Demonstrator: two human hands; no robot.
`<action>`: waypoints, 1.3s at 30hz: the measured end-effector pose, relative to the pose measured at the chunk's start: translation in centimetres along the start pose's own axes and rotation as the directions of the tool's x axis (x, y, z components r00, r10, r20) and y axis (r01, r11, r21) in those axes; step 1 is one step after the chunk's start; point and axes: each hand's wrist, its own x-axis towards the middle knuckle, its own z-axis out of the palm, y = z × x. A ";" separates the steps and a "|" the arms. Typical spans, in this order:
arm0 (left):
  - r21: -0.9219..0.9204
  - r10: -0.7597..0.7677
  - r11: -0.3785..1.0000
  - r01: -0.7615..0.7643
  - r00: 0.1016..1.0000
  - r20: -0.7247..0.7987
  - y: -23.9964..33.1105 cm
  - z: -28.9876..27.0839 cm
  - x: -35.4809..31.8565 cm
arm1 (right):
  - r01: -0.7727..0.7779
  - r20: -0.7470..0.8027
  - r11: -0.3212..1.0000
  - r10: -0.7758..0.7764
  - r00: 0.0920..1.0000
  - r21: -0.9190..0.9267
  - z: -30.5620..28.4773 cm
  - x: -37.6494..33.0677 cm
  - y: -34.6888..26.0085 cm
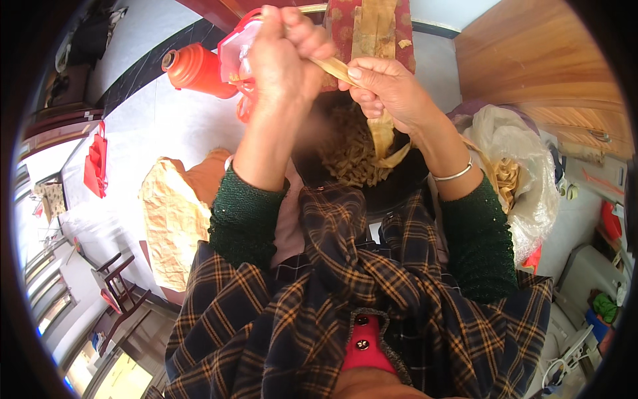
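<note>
My left hand [282, 56] is raised and closed around one end of a flat tan strip [335, 66] that looks like a dried leaf. My right hand [385, 86] pinches the same strip a little further along, thumb on top. The strip's rest hangs down from the right hand into a dark basin [405, 176] below. A heap of woven or tangled tan strips [349, 149] fills the basin's middle. Both forearms wear dark green knit sleeves, and a silver bangle [455, 174] sits on the right wrist.
An orange-red thermos flask [196, 66] lies on the pale floor at upper left, beside a red-rimmed plastic container [232, 46]. A crumpled tan sack [169, 213] lies to the left. A clear plastic bag [525, 173] with more strips stands right, a wooden cabinet [538, 60] behind it.
</note>
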 end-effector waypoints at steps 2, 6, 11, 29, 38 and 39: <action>0.112 0.122 0.985 -0.128 0.990 0.065 1.1 -0.7 0.4 | -0.013 0.060 1.000 0.013 0.998 0.001 0.0 -0.2 -0.8; 0.597 0.583 0.536 -0.597 0.773 0.250 0.5 -0.2 -0.2 | 0.020 0.173 0.883 -0.114 0.978 0.470 0.3 -0.5 -0.4; 0.558 0.446 0.084 -0.825 0.532 0.719 -3.7 -0.3 -1.6 | 0.406 -0.101 0.862 -0.453 0.886 -0.305 0.8 -0.7 -0.3; 0.577 0.331 0.004 -0.817 0.546 0.770 -4.2 -0.9 -2.2 | -0.127 -0.136 0.943 0.176 0.975 0.307 -0.6 -1.6 0.1; 0.863 0.099 0.408 -0.297 0.954 0.281 -3.8 -1.1 -2.1 | 0.046 -0.205 0.919 -0.135 0.969 -0.391 -1.9 -1.6 -1.1; 0.848 -0.012 0.517 -0.121 0.989 0.148 -3.7 -1.1 -2.0 | 0.114 -0.176 0.898 -0.206 0.963 -0.425 -1.9 -1.6 -1.0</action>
